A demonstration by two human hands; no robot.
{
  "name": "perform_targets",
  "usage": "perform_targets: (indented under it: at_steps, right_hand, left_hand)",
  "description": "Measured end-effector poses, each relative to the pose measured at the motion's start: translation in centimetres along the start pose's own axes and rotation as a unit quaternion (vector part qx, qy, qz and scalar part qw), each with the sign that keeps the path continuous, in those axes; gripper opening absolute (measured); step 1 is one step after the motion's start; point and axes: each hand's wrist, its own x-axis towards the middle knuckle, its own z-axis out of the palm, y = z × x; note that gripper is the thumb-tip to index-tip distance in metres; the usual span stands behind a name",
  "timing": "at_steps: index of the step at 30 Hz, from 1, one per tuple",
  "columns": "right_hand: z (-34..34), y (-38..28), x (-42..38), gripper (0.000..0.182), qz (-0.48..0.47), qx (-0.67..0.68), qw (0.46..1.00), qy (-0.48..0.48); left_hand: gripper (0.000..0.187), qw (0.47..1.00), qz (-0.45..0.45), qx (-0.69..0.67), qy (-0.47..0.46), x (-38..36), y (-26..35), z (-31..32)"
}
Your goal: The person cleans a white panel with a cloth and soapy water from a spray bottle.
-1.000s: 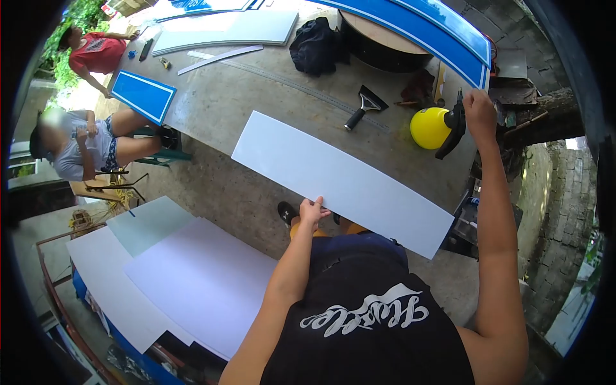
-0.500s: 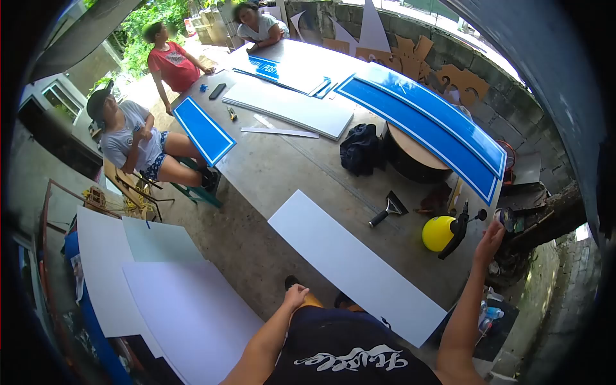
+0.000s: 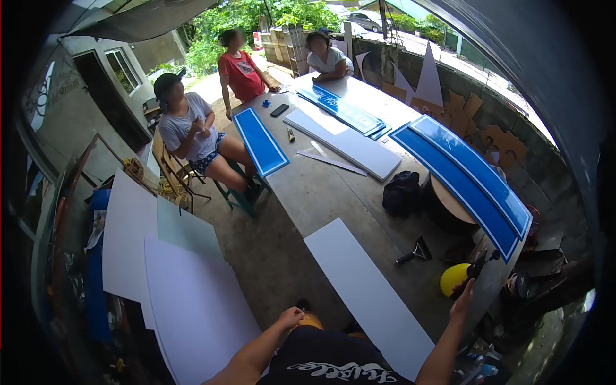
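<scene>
My right hand is at the black trigger handle of a yellow pump spray bottle on the table's right side. The thumb lies along the handle; the other fingers are largely hidden. My left hand hangs low by my thigh with its fingers curled together. Whatever they may hold is too small to make out. A long white panel lies between my hands across the near table edge. Beyond it rests a black-handled squeegee.
Blue white-bordered sign panels lie on a round drum-like object beside a dark cloth. A stack of white boards, a phone and a cutter lie farther off. Three people are around the far side. Large white sheets lean at left.
My right hand has moved from beside the spray bottle onto its handle. The view has tilted up and turned left. My left hand stays curled near my thigh.
</scene>
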Motion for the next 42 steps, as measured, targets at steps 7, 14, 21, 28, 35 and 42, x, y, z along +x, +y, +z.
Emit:
perform_targets:
  at_steps: [7,14,21,28,35,42]
  right_hand:
    - [4.4,-8.3,-4.9,0.064,0.033,-0.051,0.998,-0.005]
    - [9.6,-10.6,-16.5,0.071,0.095,-0.159,0.972,-0.144]
    - [15.5,-6.5,-27.4,0.067,0.158,-0.257,0.942,-0.147]
    - [20.1,-3.1,-33.9,0.065,0.166,-0.295,0.931,-0.135]
    - [21.9,-1.1,-34.7,0.059,0.164,-0.307,0.929,-0.128]
    - [24.6,0.0,-33.4,0.057,0.167,-0.314,0.921,-0.160]
  left_hand:
    - [0.032,0.998,0.040,-0.037,0.004,0.3,-3.8,-1.5]
    - [0.028,0.990,-0.006,-0.136,0.017,1.7,-13.4,-5.0]
    - [0.029,0.963,-0.045,-0.263,0.029,-1.8,-22.6,-11.4]
    - [0.035,0.952,-0.154,-0.266,0.007,-5.5,-32.8,-16.1]
    - [0.036,0.942,-0.140,-0.303,0.034,-6.6,-34.5,-17.6]
    - [0.036,0.948,-0.107,-0.300,0.020,-8.0,-34.0,-17.1]
